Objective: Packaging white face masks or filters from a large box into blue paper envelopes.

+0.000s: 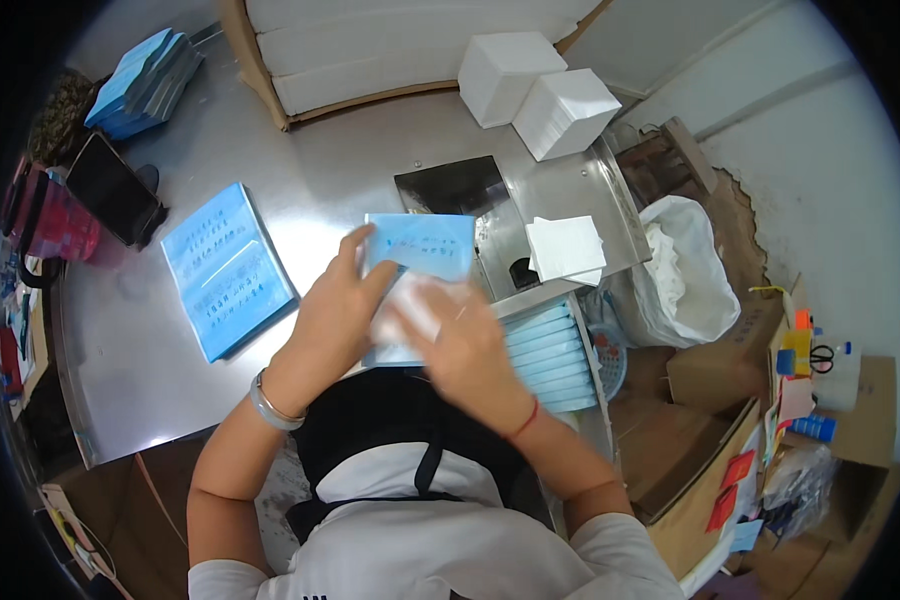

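Stainless-steel desk (270, 150) against a white wall, cluttered cardboard boxes to the person's right.

Work in hand: filling light-blue flat plastic pouches with white folded tissue. The left hand (335, 310) holds one light-blue pouch (420, 245) upright above the desk's near edge, fingers (355, 245) closed on its left edge. The right hand (460, 345) has its fingers closed on a white tissue wad (410, 300) at the pouch's lower part; motion blur, so I cannot tell how far in it sits.

Progress, judged: this pouch is part-filled, not yet set down. Finished blue packs stand in a row in a narrow tray (550, 360) just right of the hands; about seven edges visible, count uncertain.

Supply left:
- one stack of empty blue pouches (225, 270) lying flat to the left
- a second blue stack (145, 80) at the far left corner
- two white tissue blocks (535, 90) at the far side
- one loose white folded sheet pile (565, 248) near the dark machine opening (460, 190)

One white plastic bag (685, 275) hangs off the right edge. Plenty of stock left.
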The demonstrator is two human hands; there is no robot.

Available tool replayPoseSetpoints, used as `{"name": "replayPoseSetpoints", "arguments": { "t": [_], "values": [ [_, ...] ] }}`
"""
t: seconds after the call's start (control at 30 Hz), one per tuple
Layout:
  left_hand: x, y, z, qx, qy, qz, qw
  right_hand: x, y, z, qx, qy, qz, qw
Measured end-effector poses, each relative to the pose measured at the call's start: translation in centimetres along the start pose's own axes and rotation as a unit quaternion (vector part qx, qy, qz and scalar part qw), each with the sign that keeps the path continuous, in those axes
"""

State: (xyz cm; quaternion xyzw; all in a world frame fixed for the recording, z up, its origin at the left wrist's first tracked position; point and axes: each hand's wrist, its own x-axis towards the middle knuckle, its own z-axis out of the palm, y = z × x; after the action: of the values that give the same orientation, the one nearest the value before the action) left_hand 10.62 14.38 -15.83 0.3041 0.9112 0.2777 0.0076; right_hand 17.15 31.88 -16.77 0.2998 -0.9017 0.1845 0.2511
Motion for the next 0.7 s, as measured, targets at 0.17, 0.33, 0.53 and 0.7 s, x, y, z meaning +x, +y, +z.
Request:
{"name": "replayPoseSetpoints", "arguments": {
  "t": [0.17,0.33,0.53,0.7],
  "values": [
    [0.2,4.4,1.5,-0.118,0.001,0.088,0.989,3.4,6.5,2.4,-0.013,-0.266,0.185,0.946],
    [-2.9,2.0,-1.0,-0.048,0.045,-0.054,0.996,1.7,8.6,1.7,-0.139,-0.029,0.22,0.965],
    [-6.1,-4.2,-3.8,-0.174,0.147,-0.174,0.958,-1.9,8.0,-0.7,-0.236,0.111,0.3,0.918],
    [-7.8,-9.3,-5.5,0.186,0.158,-0.237,0.94,-2.3,9.4,-1.0,-0.131,0.111,0.322,0.931]
  ]
}}
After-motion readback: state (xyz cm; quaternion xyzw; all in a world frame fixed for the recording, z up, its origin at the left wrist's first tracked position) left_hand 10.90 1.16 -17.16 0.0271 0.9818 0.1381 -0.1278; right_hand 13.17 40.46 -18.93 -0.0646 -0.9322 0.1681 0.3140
